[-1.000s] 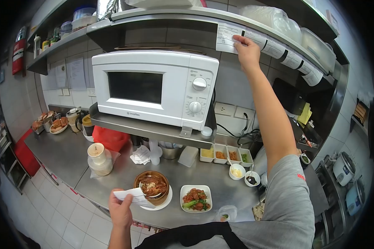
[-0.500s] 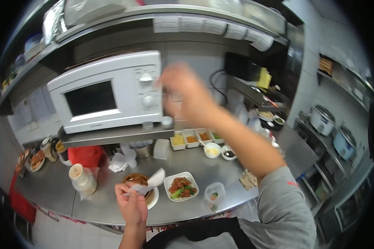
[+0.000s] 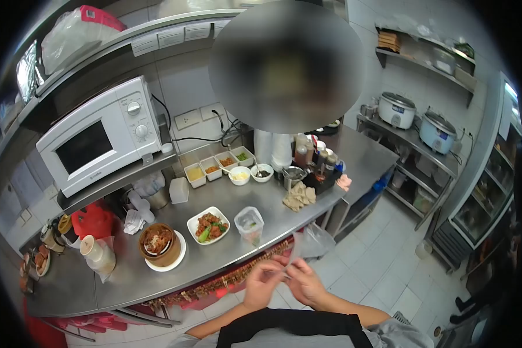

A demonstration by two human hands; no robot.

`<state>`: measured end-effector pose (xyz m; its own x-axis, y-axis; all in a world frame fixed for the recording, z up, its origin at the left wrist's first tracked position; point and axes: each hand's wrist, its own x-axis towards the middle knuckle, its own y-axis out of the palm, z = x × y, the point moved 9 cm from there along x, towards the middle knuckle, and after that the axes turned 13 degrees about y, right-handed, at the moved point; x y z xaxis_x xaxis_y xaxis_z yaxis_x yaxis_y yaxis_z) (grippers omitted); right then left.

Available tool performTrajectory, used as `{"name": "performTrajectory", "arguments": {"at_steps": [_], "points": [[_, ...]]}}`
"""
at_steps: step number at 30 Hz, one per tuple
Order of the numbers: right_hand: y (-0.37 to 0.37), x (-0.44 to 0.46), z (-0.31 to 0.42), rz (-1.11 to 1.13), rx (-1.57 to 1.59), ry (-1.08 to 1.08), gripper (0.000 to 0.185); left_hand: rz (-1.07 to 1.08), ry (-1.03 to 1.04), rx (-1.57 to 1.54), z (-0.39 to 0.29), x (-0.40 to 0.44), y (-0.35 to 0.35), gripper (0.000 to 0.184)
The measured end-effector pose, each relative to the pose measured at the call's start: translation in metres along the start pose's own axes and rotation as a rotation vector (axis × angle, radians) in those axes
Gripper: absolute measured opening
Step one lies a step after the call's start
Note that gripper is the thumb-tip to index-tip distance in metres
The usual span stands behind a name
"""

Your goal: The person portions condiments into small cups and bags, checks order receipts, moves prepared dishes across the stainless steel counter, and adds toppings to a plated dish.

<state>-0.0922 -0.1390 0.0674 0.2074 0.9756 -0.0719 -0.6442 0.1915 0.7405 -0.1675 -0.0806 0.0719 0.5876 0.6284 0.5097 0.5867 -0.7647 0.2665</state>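
Over the floor in front of my body, my left hand (image 3: pixel 262 283) and my right hand (image 3: pixel 305 284) meet with fingertips pinched together. Between them is a thin white piece of paper (image 3: pixel 295 249), seen nearly edge-on and slightly blurred. Beyond my hands, on the steel counter (image 3: pixel 174 272), a clear plastic tub (image 3: pixel 250 223) holds some green and orange bits. Left of it sits a square white bowl (image 3: pixel 209 225) of browned meat and green vegetables. Further left, a round bamboo steamer (image 3: pixel 159 245) with a dish of food inside rests on a white plate (image 3: pixel 181 255).
A white microwave (image 3: pixel 101 136) stands on a raised shelf. Behind the bowls are small condiment tubs (image 3: pixel 196 176), a folded cloth (image 3: pixel 299 197) and sauce bottles (image 3: pixel 325 162). A wrapped jar (image 3: pixel 98 255) is at left. Rice cookers (image 3: pixel 397 110) stand on a far rack; a blurred oval hides the upper middle.
My right hand has come down from beside the microwave's dials to join my left hand on the paper. My left hand has moved right, away from the steamer, and the view has turned right.
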Motion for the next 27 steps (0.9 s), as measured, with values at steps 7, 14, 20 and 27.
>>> {"name": "performTrajectory", "arguments": {"at_steps": [7,14,20,27], "points": [[-0.038,-0.167,0.036,-0.550,-0.964,-0.236,0.012,0.592,-0.416,-0.020,0.031,-0.129,0.055,0.079],[0.030,-0.274,-0.018,-0.480,-1.363,-0.225,0.013,0.964,-0.020,0.095,-0.068,-0.122,0.130,0.077],[0.034,-0.357,-0.048,-0.970,-1.236,-0.356,0.014,1.161,-0.234,0.066,-0.052,-0.196,0.139,0.020],[0.064,-0.439,-0.071,-1.013,-1.261,-0.460,0.013,0.901,-0.477,-0.129,-0.063,-0.261,0.158,0.011]]}}
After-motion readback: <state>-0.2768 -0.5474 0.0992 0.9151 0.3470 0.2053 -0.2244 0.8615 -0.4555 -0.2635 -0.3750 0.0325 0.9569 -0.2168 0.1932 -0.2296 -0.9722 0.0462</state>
